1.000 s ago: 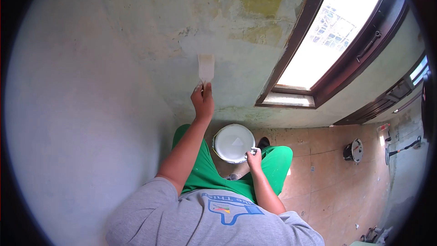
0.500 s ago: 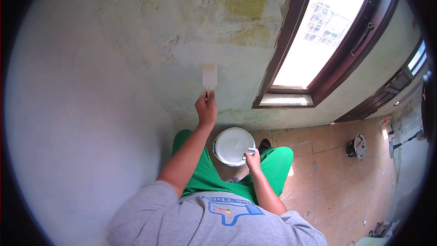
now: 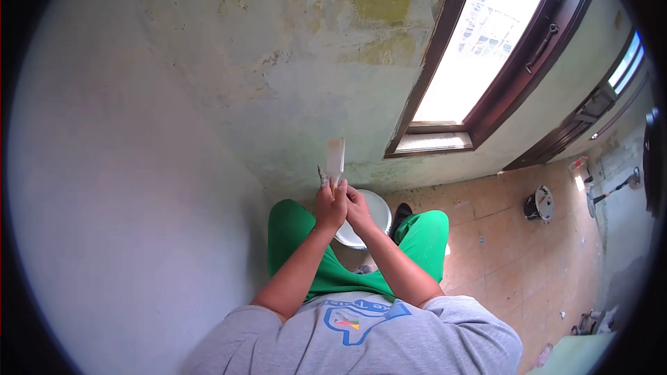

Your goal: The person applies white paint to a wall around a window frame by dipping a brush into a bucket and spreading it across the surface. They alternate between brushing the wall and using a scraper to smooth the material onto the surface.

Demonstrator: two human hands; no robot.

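A putty knife (image 3: pixel 335 156) with a broad pale blade points up and away from me, just in front of the wall and apart from it. My left hand (image 3: pixel 331 210) is closed round its handle. A thin, smeared tip (image 3: pixel 322 173) sticks up beside that hand; I cannot make out what it belongs to. My right hand (image 3: pixel 358 210) is closed and pressed against the left one, and what its fingers hold is hidden. Both hands are over the near-left side of a white bucket (image 3: pixel 375 221), which stands between my knees and is partly covered by them.
Ahead is a patchy wall (image 3: pixel 306 111) with peeling paint. A dark-framed window (image 3: pixel 431 83) is set in it at the right. On the tiled floor (image 3: pixel 486 264) stands a smaller dark bucket (image 3: pixel 538 204). A smooth pale wall (image 3: pixel 139 201) rises close on my left.
My left hand has drawn the putty knife back from the wall, down toward the bucket. My right hand has moved left and up from the bucket's right rim to meet it.
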